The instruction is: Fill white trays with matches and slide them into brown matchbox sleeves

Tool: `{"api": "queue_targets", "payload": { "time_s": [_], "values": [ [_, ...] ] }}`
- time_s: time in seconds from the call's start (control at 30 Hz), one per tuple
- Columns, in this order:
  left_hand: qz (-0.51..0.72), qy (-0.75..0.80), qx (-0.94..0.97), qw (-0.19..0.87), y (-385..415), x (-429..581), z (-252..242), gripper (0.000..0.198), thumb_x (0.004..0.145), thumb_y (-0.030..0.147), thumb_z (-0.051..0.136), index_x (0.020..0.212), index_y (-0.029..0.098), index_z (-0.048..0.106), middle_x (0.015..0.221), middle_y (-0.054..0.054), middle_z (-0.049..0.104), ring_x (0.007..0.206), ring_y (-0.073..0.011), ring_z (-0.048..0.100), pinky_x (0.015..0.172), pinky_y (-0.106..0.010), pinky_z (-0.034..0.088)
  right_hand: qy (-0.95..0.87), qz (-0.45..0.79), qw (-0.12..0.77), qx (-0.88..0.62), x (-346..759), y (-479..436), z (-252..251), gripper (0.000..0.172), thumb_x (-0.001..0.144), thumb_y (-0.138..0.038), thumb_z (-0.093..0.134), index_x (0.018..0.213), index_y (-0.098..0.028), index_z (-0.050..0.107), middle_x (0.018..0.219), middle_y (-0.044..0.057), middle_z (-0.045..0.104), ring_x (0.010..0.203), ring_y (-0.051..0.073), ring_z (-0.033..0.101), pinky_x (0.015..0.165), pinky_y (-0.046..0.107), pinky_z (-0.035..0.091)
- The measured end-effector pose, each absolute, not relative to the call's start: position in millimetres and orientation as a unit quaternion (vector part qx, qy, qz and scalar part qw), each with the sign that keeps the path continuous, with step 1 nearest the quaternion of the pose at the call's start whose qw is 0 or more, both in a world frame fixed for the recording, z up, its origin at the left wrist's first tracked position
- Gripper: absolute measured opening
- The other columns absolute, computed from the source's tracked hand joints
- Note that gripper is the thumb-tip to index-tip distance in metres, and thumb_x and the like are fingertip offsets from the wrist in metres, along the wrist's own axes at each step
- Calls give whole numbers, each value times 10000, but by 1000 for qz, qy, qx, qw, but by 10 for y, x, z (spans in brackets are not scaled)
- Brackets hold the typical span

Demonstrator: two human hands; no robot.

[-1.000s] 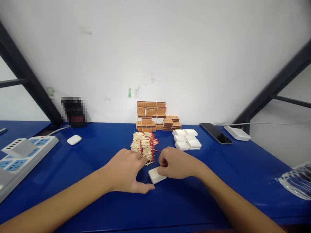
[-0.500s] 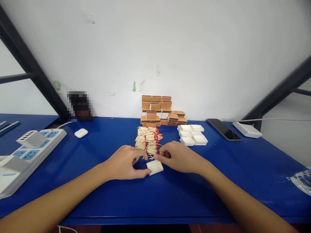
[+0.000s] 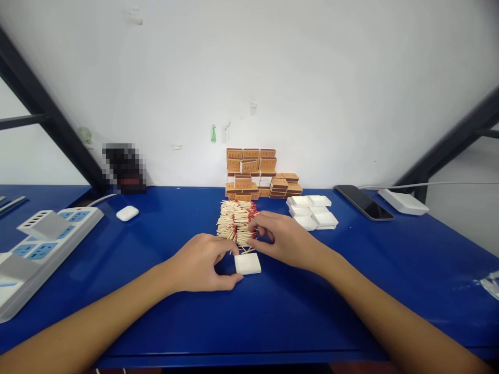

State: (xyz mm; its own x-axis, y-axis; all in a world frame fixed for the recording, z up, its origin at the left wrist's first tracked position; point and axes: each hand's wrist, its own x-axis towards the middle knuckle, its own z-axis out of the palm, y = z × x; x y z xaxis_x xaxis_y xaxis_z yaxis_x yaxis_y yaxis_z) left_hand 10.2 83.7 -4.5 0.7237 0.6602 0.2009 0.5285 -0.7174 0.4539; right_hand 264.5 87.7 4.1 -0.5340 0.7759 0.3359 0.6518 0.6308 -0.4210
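Note:
A small white matchbox tray (image 3: 248,264) lies on the blue table in front of me. My left hand (image 3: 206,262) has its thumb and forefinger at the near and far edges of the tray's left end. Just behind the tray is a heap of matches (image 3: 234,221), pale sticks with red heads. At the heap's right front edge is my right hand (image 3: 278,236), its thumb and forefinger apart and nothing visible between them. Whether its fingertips touch any matches I cannot tell.
Orange-brown matchboxes (image 3: 244,182) are stacked against the wall. White trays (image 3: 325,219) stand in piles at right, near a black phone (image 3: 364,202) and a white box (image 3: 403,202). A power strip (image 3: 50,244) and white earbud case (image 3: 127,213) lie at left on the blue table (image 3: 175,322).
My right hand has moved back and up to the match heap, and its thumb and forefinger have spread. The white tray has turned straighter at my left hand's fingertips.

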Motion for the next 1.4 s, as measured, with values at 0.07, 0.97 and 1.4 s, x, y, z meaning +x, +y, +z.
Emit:
{"api": "queue_targets", "payload": {
  "time_s": [0.07,0.97,1.4],
  "values": [
    [175,324,911,185,865,74,-30,272,774,380,802,978,209,745,578,88,491,506,-90,444,544,-245,321,-869,130,247,-408,2645,904,-12,170,922,-292,781,1010,-206,663,945,9,625,797,149,557,688,269,405],
    [169,366,899,169,952,126,-74,311,888,440,725,1100,217,762,581,63,550,534,-119,520,571,-261,340,-873,42,111,-472,2571,1101,43,144,963,-284,734,1051,-173,713,1145,99,630,946,231,637,738,334,453],
    [166,366,901,165,992,85,-95,350,913,459,711,1162,219,764,595,55,576,546,-124,539,576,-260,342,-884,-16,112,-454,2611,1111,46,108,980,-278,703,963,-171,698,1029,82,628,872,207,612,678,306,399]
  ]
}}
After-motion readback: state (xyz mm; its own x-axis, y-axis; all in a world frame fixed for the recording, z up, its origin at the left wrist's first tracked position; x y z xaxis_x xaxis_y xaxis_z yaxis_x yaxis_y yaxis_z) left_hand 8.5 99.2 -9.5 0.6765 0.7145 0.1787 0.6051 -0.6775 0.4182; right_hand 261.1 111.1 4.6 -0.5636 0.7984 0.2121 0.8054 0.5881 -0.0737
